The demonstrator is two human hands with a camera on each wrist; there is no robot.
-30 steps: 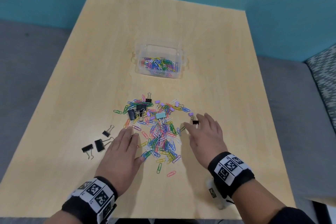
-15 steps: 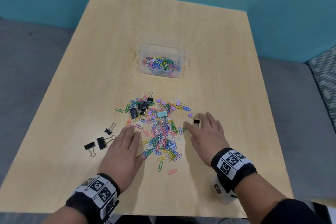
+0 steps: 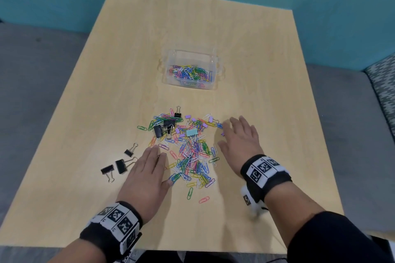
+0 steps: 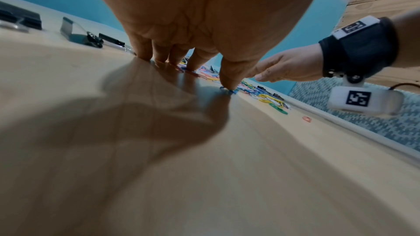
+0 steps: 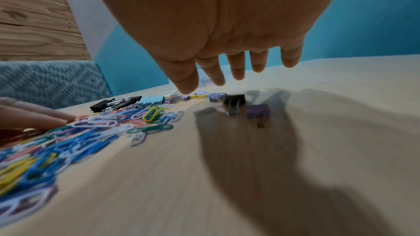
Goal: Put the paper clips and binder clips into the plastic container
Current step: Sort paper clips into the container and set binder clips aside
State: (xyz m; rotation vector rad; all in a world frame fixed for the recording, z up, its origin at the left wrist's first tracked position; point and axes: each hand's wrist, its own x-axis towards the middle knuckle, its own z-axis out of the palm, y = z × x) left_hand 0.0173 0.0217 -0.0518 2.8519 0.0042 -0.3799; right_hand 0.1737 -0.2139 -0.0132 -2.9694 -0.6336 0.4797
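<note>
A pile of coloured paper clips (image 3: 190, 156) mixed with black, purple and mint binder clips lies mid-table. The clear plastic container (image 3: 190, 54) stands beyond it, holding many paper clips. My left hand (image 3: 149, 168) lies flat on the table at the pile's left edge, fingertips (image 4: 228, 85) down on the wood and touching clips. My right hand (image 3: 239, 136) hovers open at the pile's right edge, fingers spread above a black binder clip (image 5: 235, 100) and a purple binder clip (image 5: 258, 111).
Three black binder clips (image 3: 120, 165) lie apart on the table left of my left hand. A green (image 3: 189, 193) and a pink paper clip (image 3: 204, 199) lie loose near the front. Bare wood surrounds the pile; the table's front edge is close.
My right hand has moved forward and lifted, so it now covers the small black clip that lay beside its fingers. My left hand has barely moved.
</note>
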